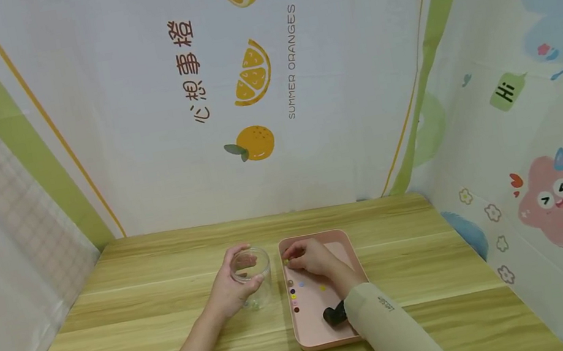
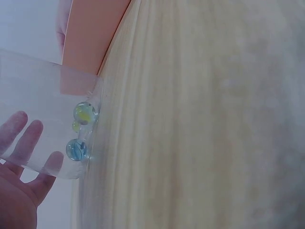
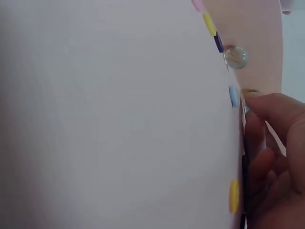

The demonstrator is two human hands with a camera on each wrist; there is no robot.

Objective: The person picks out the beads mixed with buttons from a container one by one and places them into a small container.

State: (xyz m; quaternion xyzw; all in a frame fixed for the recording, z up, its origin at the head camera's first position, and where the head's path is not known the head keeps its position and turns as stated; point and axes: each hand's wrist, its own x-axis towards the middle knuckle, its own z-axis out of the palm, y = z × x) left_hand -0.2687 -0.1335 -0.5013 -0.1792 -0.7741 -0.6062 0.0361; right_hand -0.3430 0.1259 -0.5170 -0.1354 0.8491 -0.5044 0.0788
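My left hand [image 1: 227,290] grips a clear jar [image 1: 263,290] around its upper side, fingers on the far side and thumb near the rim. Several glass marbles [image 2: 85,113] lie at the bottom of the jar, seen through its wall in the left wrist view. Inside the pink tray [image 1: 318,326], my right hand [image 1: 316,256] pinches a small greenish marble [image 3: 253,90] near the left wall, mostly covered by the fingertips. Another glass marble [image 3: 236,57] rests by that wall, close to a light blue button [image 3: 233,96].
Along the tray's left side, dark, yellow and pink buttons [image 1: 296,309] form a line. A yellow button [image 1: 323,288] lies farther in. The tray stands on a wooden table [image 1: 163,270], right of the jar. Printed cloth [image 1: 159,177] hangs behind the table.
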